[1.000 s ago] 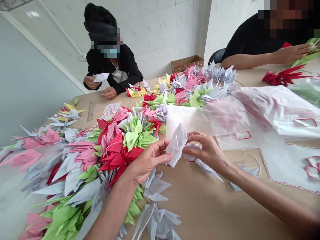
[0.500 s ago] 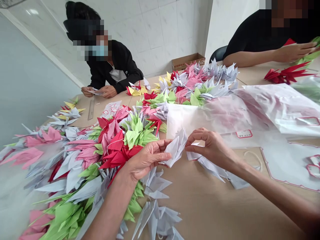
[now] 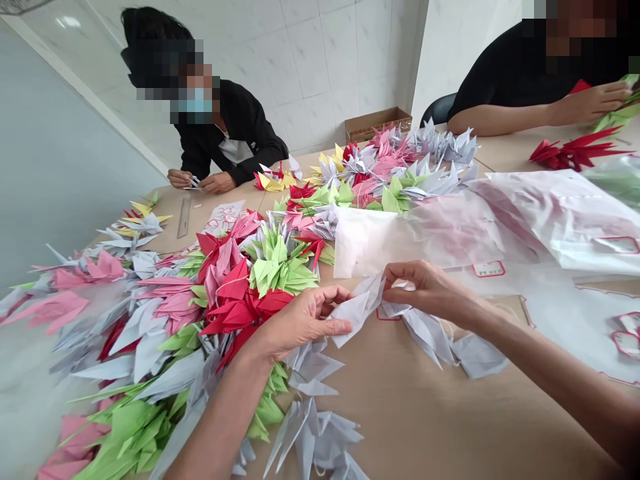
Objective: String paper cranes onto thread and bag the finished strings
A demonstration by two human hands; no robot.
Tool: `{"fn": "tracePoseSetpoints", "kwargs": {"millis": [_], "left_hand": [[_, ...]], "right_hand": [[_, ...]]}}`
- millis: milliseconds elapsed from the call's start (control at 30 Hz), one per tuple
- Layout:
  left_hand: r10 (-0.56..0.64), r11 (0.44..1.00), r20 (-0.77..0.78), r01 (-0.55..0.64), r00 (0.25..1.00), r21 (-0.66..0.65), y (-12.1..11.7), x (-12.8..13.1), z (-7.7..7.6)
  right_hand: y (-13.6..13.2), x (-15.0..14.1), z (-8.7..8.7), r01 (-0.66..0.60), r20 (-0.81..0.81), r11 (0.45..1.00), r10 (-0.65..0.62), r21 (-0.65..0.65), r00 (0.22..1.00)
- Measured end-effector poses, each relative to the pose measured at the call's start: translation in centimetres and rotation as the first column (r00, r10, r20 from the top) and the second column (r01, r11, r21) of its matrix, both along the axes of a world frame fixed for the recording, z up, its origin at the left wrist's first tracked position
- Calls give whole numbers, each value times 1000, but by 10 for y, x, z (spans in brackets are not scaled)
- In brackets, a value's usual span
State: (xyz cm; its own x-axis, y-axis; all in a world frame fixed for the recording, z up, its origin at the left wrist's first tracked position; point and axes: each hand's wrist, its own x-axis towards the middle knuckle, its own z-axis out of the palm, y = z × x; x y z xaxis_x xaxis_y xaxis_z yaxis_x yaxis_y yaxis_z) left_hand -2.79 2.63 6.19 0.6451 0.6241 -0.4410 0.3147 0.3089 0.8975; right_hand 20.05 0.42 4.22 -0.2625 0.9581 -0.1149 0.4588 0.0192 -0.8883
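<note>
Between my two hands is a pale white paper crane (image 3: 356, 312), folded flat. My left hand (image 3: 303, 321) grips its near end between thumb and fingers. The thumb and fingertips of my right hand (image 3: 427, 288) pinch its upper right end, partly hiding it. More pale folded cranes (image 3: 427, 333) lie on the table below and to the right of my right hand, with a bit of white cord near them. Bunches of red cranes (image 3: 240, 303) and green cranes (image 3: 280, 263) lie just beyond my left hand.
A heap of coloured cranes (image 3: 173, 310) covers the table's left side. Plastic bags (image 3: 565, 213) lie at the right. Across the table, a masked person (image 3: 235, 127) holds paper; another person's arm (image 3: 520, 120) is at the right. A ruler (image 3: 184, 217) and a cardboard box (image 3: 377, 123) lie farther back.
Both hands have shifted slightly right and down with the crane. It now lies flatter, stretched between my hands, with my right fingertips on its end. The masked person's paper has turned.
</note>
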Motion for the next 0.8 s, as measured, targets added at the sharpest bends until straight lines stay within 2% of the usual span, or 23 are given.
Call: {"fn": "tracePoseSetpoints", "kwargs": {"millis": [67,167,300,433,600,733,800], "left_hand": [[-1,992,-30,5,1000,123,0,1,-4],[-27,960,-131,62,991,272,-1,1,-7],[-101,910,-239,187,966,371,-2,3,-4],[-121,849,-281,246,952,467,-4,4,-1],[-53,788,-325,239,944,567,-5,5,-2],[-34,763,-270,200,962,615,-6,7,-1],[-1,771,-227,145,974,620,-6,8,0]], "right_hand": [[1,2,0,-50,-64,995,44,-90,997],[3,7,-3,-80,-71,983,68,-166,995],[8,13,-7,-126,-1,983,126,-133,992],[9,26,-4,-197,105,974,209,-112,972],[7,33,6,-177,133,984,180,-33,975],[5,20,4,-129,186,992,125,10,974],[4,15,1,-115,232,993,109,11,967]]}}
